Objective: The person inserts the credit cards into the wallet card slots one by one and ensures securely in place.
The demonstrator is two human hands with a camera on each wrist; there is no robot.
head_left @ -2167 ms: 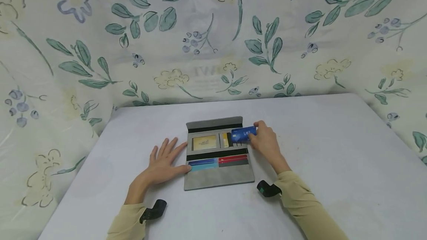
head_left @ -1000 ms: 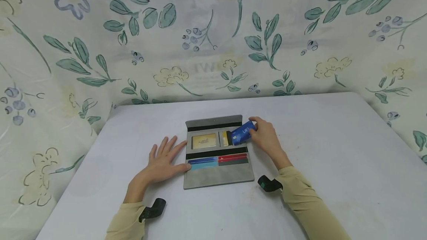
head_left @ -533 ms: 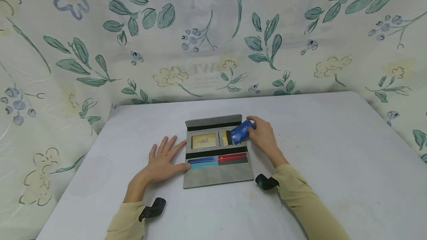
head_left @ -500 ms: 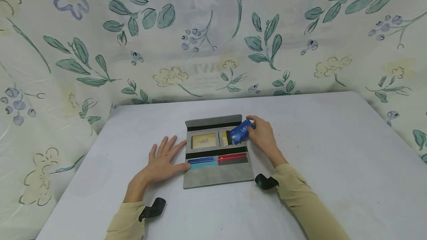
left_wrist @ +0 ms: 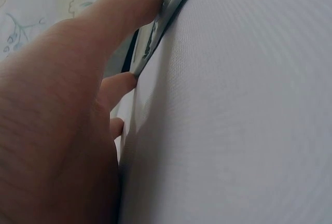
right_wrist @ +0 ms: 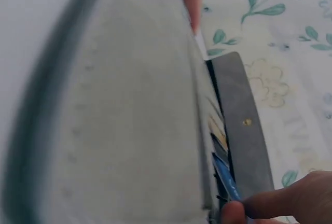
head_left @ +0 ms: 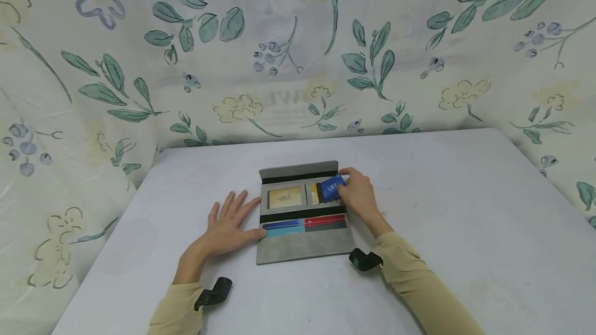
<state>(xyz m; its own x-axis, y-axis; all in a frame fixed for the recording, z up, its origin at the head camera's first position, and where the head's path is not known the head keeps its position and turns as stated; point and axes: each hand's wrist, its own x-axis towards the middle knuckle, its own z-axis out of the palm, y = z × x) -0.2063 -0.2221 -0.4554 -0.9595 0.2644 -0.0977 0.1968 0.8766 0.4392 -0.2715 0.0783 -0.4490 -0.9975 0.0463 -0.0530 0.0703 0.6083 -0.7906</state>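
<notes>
A grey wallet [head_left: 304, 248] lies unfolded on the white table, its top flap raised. My right hand [head_left: 360, 193] pinches a blue card marked VIP [head_left: 331, 189] by its right end, between thumb and fingers. That card tilts over the upper right slots, and in the right wrist view its far edge meets a slot beside a gold card [right_wrist: 218, 130]. My left hand [head_left: 229, 226] lies with fingers spread at the wallet's left edge; its thumb tip rests on the lower left rim. Whether the blue card's left edge is inside the slot is hard to tell.
Blue cards [head_left: 282, 227] and red cards [head_left: 325, 219] fill the lower slots. A gold card [head_left: 285, 198] shows in the upper left window. Black wrist cameras [head_left: 365, 260] sit on both sleeves. A floral curtain [head_left: 298, 66] rises behind the white table [head_left: 447, 210].
My right hand has moved left and slightly down with the blue card, so more of the card lies over the upper right slots. The left hand stays at the wallet's left edge.
</notes>
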